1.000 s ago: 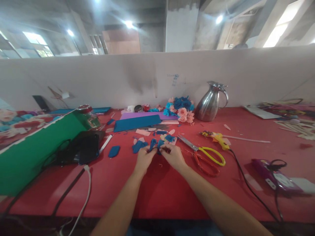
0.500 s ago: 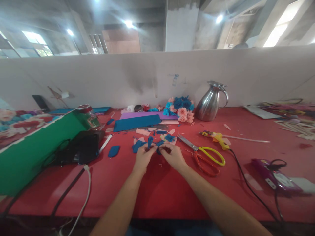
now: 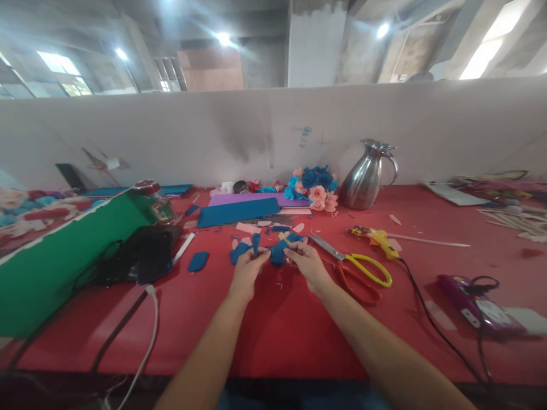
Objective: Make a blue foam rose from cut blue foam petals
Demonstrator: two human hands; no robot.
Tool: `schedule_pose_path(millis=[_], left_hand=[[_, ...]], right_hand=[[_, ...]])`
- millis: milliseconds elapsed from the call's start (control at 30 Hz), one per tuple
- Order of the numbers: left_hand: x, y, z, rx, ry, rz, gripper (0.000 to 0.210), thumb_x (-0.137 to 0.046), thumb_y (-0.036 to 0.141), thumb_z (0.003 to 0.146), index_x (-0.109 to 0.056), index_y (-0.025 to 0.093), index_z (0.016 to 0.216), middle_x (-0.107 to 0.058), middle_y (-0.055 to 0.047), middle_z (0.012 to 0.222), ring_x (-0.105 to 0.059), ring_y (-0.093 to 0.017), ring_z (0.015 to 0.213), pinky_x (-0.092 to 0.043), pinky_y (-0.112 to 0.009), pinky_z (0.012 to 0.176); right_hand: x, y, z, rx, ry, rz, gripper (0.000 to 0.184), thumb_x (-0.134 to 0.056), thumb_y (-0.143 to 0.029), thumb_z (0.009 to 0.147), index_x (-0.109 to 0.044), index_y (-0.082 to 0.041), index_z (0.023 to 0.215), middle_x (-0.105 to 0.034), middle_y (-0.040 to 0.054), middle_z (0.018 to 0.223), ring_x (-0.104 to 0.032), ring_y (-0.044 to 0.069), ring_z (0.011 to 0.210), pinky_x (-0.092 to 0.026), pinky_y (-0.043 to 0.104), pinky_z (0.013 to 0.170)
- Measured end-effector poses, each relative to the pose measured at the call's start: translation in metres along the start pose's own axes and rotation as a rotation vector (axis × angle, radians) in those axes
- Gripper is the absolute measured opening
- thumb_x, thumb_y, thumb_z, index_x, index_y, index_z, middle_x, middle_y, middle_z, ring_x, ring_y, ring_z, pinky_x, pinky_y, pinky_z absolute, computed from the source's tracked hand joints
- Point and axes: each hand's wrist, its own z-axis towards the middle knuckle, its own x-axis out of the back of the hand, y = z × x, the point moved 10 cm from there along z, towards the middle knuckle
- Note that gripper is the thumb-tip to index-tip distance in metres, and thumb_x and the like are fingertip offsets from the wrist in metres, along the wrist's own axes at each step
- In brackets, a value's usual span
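Closed around the lower end of a small rolled piece of blue paper [image 3: 256, 243] is my left hand [image 3: 244, 274]; the roll points upward from its fingers. My right hand [image 3: 306, 264] pinches the right edge of a blue paper petal [image 3: 278, 253], just right of the roll. A narrow gap parts the left fingertips from the petal. Blue and pink paper scraps [image 3: 248, 228] lie just beyond both hands. One cut blue piece [image 3: 198, 261] rests by itself to the left. To the right, scissors [image 3: 342, 257] with yellow and red handles lie spread.
Right of the scissors is a yellow glue gun [image 3: 382, 244] with a black cord. A steel jug [image 3: 363, 179] stands at the back beside pink and blue paper flowers [image 3: 316, 191]. Blue paper sheets [image 3: 239, 212] lie behind the scraps. A green board [image 3: 77, 262] and cables are on the left.
My hands have moved slightly apart. The blue petal now shows more fully in the right fingers, and the roll in my left hand has shifted a little left.
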Motion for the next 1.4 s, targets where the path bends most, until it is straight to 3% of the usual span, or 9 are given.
schedule_pose_path(millis=[333, 533, 700, 833, 1000, 1400], left_hand=[[-0.003, -0.003, 0.001, 0.004, -0.028, -0.068, 0.026, -0.074, 0.035, 0.06, -0.057, 0.017, 0.07, -0.035, 0.011, 0.038, -0.02, -0.003, 0.035, -0.014, -0.021, 0.041], [-0.006, -0.003, -0.001, 0.02, -0.037, -0.091, 0.038, -0.078, 0.044, 0.058, -0.064, 0.015, 0.079, -0.036, 0.011, 0.038, -0.022, -0.003, 0.035, -0.014, -0.021, 0.041], [-0.019, 0.005, -0.011, 0.04, -0.134, -0.063, 0.041, -0.083, 0.036, 0.051, -0.069, 0.013, 0.082, -0.061, 0.002, 0.057, -0.039, -0.005, 0.042, -0.023, -0.021, 0.043], [-0.018, 0.008, -0.012, 0.028, -0.126, -0.035, 0.031, -0.081, 0.037, 0.054, -0.068, 0.015, 0.072, -0.06, 0.002, 0.055, -0.048, -0.01, 0.049, -0.032, -0.022, 0.048], [-0.013, 0.005, -0.009, 0.026, -0.093, 0.036, 0.03, -0.08, 0.038, 0.056, -0.062, 0.015, 0.064, -0.056, 0.003, 0.054, -0.042, -0.008, 0.048, -0.029, -0.022, 0.049], [-0.012, 0.004, -0.005, 0.003, -0.085, 0.026, 0.032, -0.072, 0.043, 0.064, -0.061, 0.015, 0.074, -0.055, 0.003, 0.053, -0.026, -0.004, 0.04, -0.016, -0.022, 0.043]], right_hand=[[0.005, 0.0, 0.0, -0.018, 0.057, 0.041, 0.028, -0.071, -0.043, 0.059, -0.059, -0.018, 0.067, -0.055, -0.0043, 0.055, -0.043, 0.009, 0.051, -0.032, 0.024, 0.053], [0.003, 0.002, 0.0, -0.03, 0.043, 0.043, 0.027, -0.072, -0.042, 0.059, -0.059, -0.019, 0.067, -0.055, -0.0039, 0.056, -0.044, 0.01, 0.051, -0.032, 0.025, 0.053], [-0.004, -0.001, -0.003, -0.021, 0.007, 0.028, 0.024, -0.07, -0.04, 0.06, -0.06, -0.019, 0.066, -0.054, -0.0043, 0.055, -0.046, 0.011, 0.052, -0.035, 0.025, 0.054], [-0.004, -0.004, -0.003, -0.007, 0.002, 0.024, 0.023, -0.069, -0.04, 0.061, -0.059, -0.02, 0.066, -0.056, -0.0037, 0.056, -0.046, 0.011, 0.053, -0.035, 0.025, 0.054], [0.004, -0.007, -0.002, 0.026, 0.059, -0.001, 0.023, -0.068, -0.039, 0.063, -0.06, -0.019, 0.068, -0.057, -0.0032, 0.057, -0.046, 0.011, 0.053, -0.035, 0.025, 0.054], [-0.001, 0.0, -0.002, -0.002, 0.019, 0.028, 0.03, -0.07, -0.046, 0.064, -0.06, -0.019, 0.07, -0.062, -0.0001, 0.063, -0.049, 0.012, 0.054, -0.037, 0.026, 0.056]])
